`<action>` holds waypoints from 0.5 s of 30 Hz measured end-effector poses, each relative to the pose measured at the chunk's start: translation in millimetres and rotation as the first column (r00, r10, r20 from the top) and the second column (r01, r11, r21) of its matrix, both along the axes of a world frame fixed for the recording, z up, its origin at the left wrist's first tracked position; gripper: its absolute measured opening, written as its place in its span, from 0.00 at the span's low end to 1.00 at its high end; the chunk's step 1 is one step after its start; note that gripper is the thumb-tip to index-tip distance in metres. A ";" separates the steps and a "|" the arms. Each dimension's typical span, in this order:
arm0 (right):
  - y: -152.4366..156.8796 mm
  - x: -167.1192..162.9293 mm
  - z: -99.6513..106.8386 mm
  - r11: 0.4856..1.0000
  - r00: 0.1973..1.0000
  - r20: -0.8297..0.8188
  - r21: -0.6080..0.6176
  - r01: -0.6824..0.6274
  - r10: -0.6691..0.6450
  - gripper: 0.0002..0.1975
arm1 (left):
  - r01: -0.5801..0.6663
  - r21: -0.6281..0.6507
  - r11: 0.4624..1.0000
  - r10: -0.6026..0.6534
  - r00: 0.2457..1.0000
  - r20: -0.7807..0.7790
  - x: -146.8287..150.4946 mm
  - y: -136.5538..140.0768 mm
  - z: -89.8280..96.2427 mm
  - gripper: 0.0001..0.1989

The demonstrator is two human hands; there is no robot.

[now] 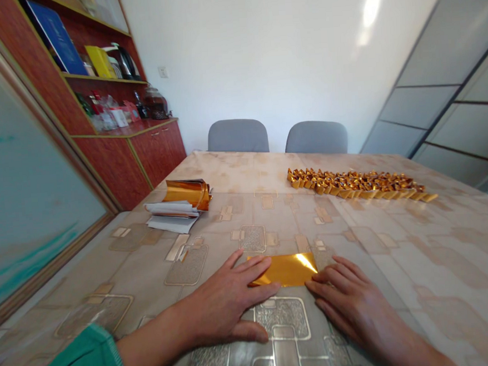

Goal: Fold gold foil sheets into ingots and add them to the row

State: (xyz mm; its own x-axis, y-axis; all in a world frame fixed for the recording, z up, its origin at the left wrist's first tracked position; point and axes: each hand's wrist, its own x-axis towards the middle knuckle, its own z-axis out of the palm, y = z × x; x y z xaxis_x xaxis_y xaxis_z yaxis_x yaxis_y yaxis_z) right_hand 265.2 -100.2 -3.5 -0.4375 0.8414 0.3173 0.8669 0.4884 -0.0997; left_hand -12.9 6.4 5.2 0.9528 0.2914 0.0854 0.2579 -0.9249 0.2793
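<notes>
A shiny gold foil paper [289,270] lies flat on the table in front of me, longer side to side than front to back. My left hand [235,289] rests over its left end with the fingers spread and the thumb apart on the tablecloth. At the paper's right end is my right hand [347,293], its fingers close together and the fingertips touching the lower right corner. Those fingers look stretched out rather than wrapped round anything.
At the left stands a stack of gold and white paper sheets [186,198], curled. Far right on the patterned tablecloth [254,333], many folded gold pieces [352,184] sit in rows. Two grey chairs [237,136] stand behind the table, and a red-brown cabinet [109,164] at the left.
</notes>
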 end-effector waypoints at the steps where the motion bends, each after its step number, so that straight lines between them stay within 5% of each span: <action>1: 0.4 -0.3 -0.1 1.000 1.000 -0.012 -0.004 -0.003 0.003 0.10 | 0.008 0.000 1.000 -0.008 1.000 -0.001 -2.7 1.4 0.1 0.35; 10: 0.8 -5.5 5.5 0.995 0.999 -0.035 -0.095 0.015 -0.019 0.07 | 0.049 0.075 0.996 -0.046 0.998 -0.034 -43.6 15.5 -5.2 0.32; 15: 1.8 -11.3 14.3 0.989 1.000 -0.015 -0.145 0.010 -0.013 0.04 | -0.010 0.102 0.995 0.006 0.999 0.043 -22.5 0.3 5.7 0.25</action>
State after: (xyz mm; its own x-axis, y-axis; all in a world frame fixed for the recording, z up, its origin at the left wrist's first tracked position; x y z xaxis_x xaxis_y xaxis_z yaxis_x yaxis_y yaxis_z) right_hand 254.0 -98.4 10.8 -0.4236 0.8838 0.1987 0.8701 0.4580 -0.1820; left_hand -35.4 6.7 10.9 0.9454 0.2865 0.1555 0.2550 -0.9472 0.1945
